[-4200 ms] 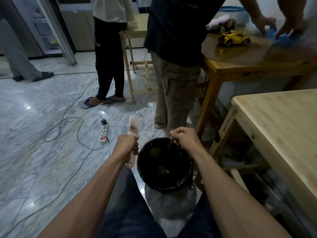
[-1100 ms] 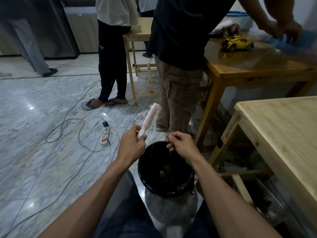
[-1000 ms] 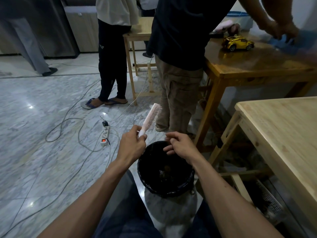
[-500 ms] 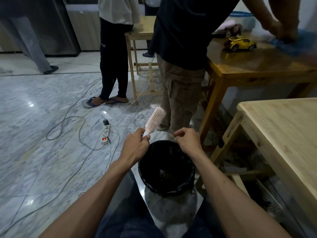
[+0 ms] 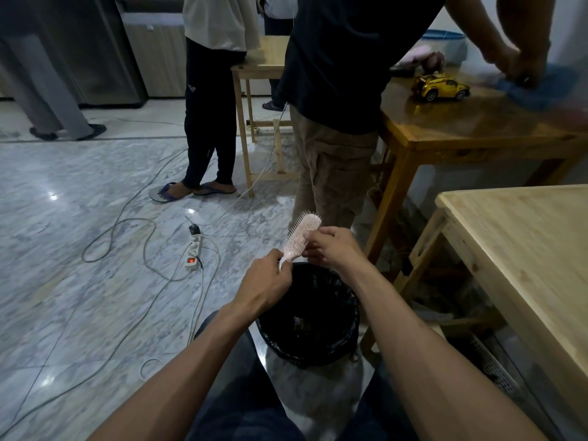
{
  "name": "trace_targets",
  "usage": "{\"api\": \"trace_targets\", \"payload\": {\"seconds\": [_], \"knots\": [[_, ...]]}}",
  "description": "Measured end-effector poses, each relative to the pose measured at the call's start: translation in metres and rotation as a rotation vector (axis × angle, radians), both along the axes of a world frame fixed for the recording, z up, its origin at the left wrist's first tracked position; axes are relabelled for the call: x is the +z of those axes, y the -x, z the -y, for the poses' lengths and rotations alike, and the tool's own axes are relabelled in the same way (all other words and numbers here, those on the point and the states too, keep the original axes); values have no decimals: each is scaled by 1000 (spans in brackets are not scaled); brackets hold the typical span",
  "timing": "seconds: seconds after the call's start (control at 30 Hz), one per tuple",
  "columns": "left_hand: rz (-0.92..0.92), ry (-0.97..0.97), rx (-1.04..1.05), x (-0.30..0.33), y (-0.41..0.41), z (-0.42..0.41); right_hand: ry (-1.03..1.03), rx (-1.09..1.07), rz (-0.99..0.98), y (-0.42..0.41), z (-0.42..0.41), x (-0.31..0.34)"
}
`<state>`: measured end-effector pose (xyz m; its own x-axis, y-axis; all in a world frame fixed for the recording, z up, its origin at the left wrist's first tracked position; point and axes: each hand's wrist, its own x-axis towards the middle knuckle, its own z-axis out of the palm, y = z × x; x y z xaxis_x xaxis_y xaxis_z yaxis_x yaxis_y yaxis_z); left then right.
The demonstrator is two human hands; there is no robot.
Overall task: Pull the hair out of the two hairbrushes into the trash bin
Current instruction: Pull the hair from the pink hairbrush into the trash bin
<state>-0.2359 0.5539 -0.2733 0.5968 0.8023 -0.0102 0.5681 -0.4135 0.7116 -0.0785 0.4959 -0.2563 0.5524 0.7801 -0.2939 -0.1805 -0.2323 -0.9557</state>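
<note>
A pink hairbrush (image 5: 301,234) points up and away, just above the far rim of a round trash bin (image 5: 346,340) lined with a black bag. My left hand (image 5: 265,286) is closed around its handle. My right hand (image 5: 332,248) touches the right side of the bristle head, fingertips pinched at the bristles. Whether any hair is between those fingers is too small to tell. The bin stands on the floor between my knees. A second hairbrush does not show.
A pale wooden table (image 5: 534,259) stands close on my right. A darker table (image 5: 477,128) beyond holds a yellow toy car (image 5: 440,87). A person in khaki trousers (image 5: 331,173) stands right behind the bin. A power strip (image 5: 193,252) and cables lie on the marble floor to the left.
My right hand has risen from over the bin to the brush head. The left hand has turned the brush and brought it closer to the bin's rim.
</note>
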Motion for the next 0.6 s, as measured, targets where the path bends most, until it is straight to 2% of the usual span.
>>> {"api": "trace_targets", "payload": {"seconds": [0.17, 0.3, 0.4, 0.5, 0.6], "knots": [[-3, -112, -11, -1, -1, -2, 49, -93, 44, -2, 0, 3], [14, -297, -19, 3, 1, -4, 5, -212, 185, -1, 1, 8], [-3, -459, -75, 4, 8, -2, -57, -249, 199, 2, 1, 7], [-78, -619, -136, -2, 16, 7, 90, -327, 489, 9, 1, 7], [-113, -667, -129, -12, 20, 15, 198, -289, 759, 21, 4, 15]]}}
